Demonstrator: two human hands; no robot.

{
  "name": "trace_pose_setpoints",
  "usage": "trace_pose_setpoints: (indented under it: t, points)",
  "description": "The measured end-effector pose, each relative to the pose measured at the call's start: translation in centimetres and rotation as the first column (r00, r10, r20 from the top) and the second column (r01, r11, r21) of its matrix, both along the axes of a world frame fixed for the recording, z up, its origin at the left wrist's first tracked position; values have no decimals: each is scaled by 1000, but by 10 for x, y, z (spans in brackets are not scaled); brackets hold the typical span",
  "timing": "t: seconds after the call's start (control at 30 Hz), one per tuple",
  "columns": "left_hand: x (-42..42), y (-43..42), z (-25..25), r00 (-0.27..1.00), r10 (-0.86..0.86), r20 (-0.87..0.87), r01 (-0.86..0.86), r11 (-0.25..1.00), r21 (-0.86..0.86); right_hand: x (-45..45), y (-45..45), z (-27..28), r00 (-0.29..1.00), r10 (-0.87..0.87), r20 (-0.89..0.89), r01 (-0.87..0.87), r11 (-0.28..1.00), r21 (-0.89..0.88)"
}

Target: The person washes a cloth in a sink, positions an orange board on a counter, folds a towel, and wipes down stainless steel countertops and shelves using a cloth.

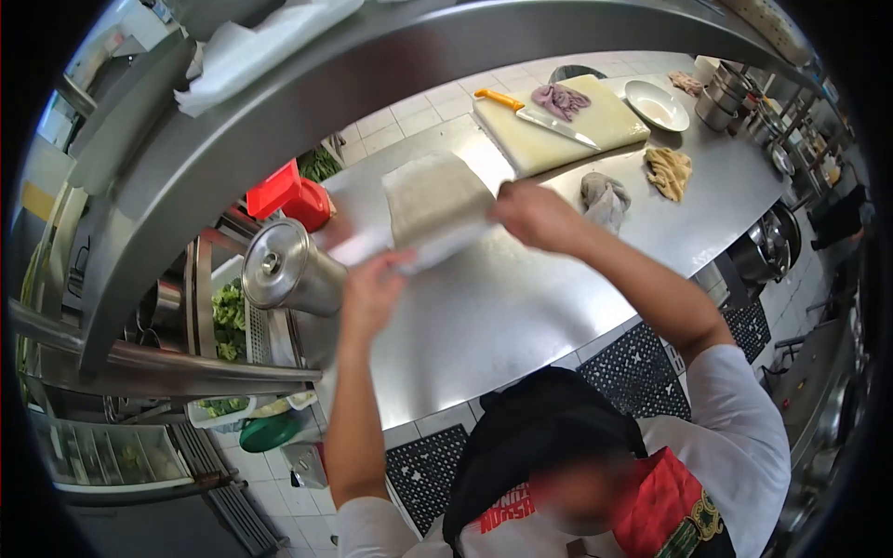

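Note:
A pale, thin rectangular sheet (435, 197), like paper or cloth, is stretched over the steel table (484, 321). My left hand (372, 286) pinches its near left edge, slightly blurred. At the sheet's right edge is my right hand (532, 216), its fingers closed on the corner. A lidded steel pot (302, 270) stands just left of my left hand. Beyond my right hand, a grey cloth (605, 197) lies crumpled on the table.
An orange-handled knife (558, 126) and a purplish cloth (561, 100) lie on a cutting board (609, 107). Right of it are a white plate (657, 104), a yellow cloth (669, 174) and steel containers (721, 100). Red containers (296, 197) stand at the left. A curved steel shelf (307, 112) spans overhead.

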State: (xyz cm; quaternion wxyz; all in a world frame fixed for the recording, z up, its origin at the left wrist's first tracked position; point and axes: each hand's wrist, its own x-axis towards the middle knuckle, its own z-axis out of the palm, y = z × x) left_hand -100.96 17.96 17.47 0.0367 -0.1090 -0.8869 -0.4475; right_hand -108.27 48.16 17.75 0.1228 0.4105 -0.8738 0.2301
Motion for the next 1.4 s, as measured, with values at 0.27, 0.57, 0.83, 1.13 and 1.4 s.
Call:
trace_pose_setpoints:
  t: [0.27,0.57,0.83,1.13,1.4]
  points:
    - [184,59,-153,942,37,335,-122,964,237,146,47,-138,812,92,576,-63,996,-70]
    - [115,58,-198,860,427,281,-502,806,313,84,-5,-187,489,-24,872,492,833,-253]
    - [104,76,-168,773,623,116,-631,774,49,94,-11,-161,622,-225,750,534,822,-197]
    - [143,51,-162,985,47,-165,-92,957,-275,100,35,-156,921,213,327,-197,977,-82]
    - [43,54,-174,795,443,414,-594,704,389,30,-26,-149,523,-26,852,410,884,-225]
